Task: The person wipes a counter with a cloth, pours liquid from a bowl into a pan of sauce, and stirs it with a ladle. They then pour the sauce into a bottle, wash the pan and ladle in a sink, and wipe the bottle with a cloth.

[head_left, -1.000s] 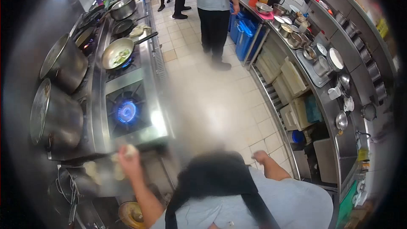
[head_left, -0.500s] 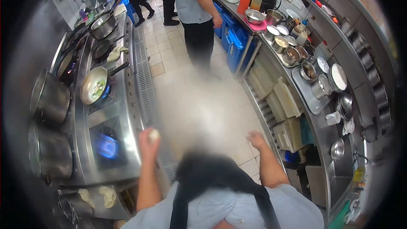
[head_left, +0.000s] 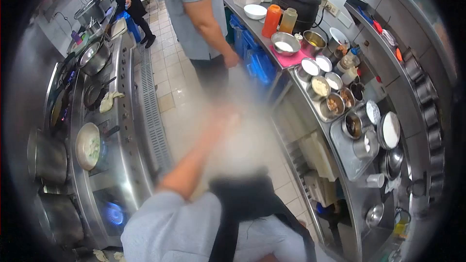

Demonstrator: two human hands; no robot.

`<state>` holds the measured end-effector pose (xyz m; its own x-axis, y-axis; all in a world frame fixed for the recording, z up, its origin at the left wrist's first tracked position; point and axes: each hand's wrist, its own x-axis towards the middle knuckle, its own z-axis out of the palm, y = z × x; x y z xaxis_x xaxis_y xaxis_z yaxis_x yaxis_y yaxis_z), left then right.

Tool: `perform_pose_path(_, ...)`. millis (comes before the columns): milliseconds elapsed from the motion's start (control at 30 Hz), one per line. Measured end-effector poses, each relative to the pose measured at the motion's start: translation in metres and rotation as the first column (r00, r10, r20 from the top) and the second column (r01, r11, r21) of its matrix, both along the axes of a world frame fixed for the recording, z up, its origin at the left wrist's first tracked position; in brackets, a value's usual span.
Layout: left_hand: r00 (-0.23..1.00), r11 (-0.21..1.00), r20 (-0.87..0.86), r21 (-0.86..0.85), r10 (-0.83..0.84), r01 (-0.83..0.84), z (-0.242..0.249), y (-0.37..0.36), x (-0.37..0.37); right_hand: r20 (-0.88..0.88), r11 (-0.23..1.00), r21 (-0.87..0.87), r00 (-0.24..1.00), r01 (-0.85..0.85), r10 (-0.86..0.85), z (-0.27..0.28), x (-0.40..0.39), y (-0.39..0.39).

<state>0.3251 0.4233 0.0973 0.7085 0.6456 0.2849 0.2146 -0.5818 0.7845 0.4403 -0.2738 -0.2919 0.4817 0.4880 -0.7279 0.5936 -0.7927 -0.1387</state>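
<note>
My left hand [head_left: 224,119] reaches forward over the aisle, in front of my dark apron [head_left: 240,196]. A smear in the middle of the picture blurs its fingers, so what they hold, if anything, does not show. My right hand is out of view. On the stove to the left sits a frying pan [head_left: 88,148] with pale green and white food in it, its dark handle pointing toward the aisle. Nearer me a blue burner flame [head_left: 114,213] burns with no pan on it.
Another person [head_left: 201,17] stands ahead in the aisle; a second [head_left: 127,0] is farther back. Along the right counter are metal containers of food [head_left: 320,87], sauce bottles [head_left: 272,22], a tray [head_left: 352,157] and bowls. Large pots [head_left: 48,157] line the left wall.
My left hand has swung from beside the stove to the middle of the aisle. My right hand has left the view. The view has shifted, and the person ahead appears closer.
</note>
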Motion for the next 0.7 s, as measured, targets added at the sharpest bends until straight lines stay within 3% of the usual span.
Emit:
perform_pose_path(33,0.999,0.997,0.029,0.068,-0.033,0.031,0.0,0.013,0.026,-0.052,0.986,0.027,0.985,0.163,-0.162,0.011,0.008,0.016)
perform_pose_path(167,0.997,0.984,0.059,0.168,0.041,-0.051,0.004,0.055,0.115,-0.217,0.855,0.14,0.858,0.499,-0.466,0.017,0.054,0.067)
perform_pose_path(267,0.996,0.994,0.038,0.072,0.075,-0.078,0.019,0.074,0.159,-0.457,0.554,0.204,0.579,0.807,-0.675,0.018,0.097,0.091)
perform_pose_path(367,0.995,0.993,-0.021,0.053,0.102,-0.101,0.028,0.098,0.194,-0.658,0.354,0.234,0.416,0.905,-0.628,0.017,0.133,0.099)
perform_pose_path(467,0.992,0.986,-0.02,0.108,0.128,-0.125,0.01,0.137,0.227,-0.893,0.225,0.282,0.341,0.933,-0.294,0.011,0.161,0.102)
perform_pose_path(500,0.992,0.986,-0.02,0.107,0.128,-0.125,0.003,0.151,0.239,-0.794,0.224,0.288,0.363,0.931,-0.487,0.008,0.167,0.109)
perform_pose_path(567,0.983,0.977,-0.086,0.159,0.16,-0.145,-0.013,0.18,0.261,-0.605,0.224,0.344,0.398,0.912,-0.69,0.001,0.173,0.121)
perform_pose_path(700,0.989,0.978,-0.103,0.187,0.107,-0.086,-0.048,0.243,0.307,-0.403,0.208,0.586,0.505,0.783,-0.763,-0.04,0.17,0.121)
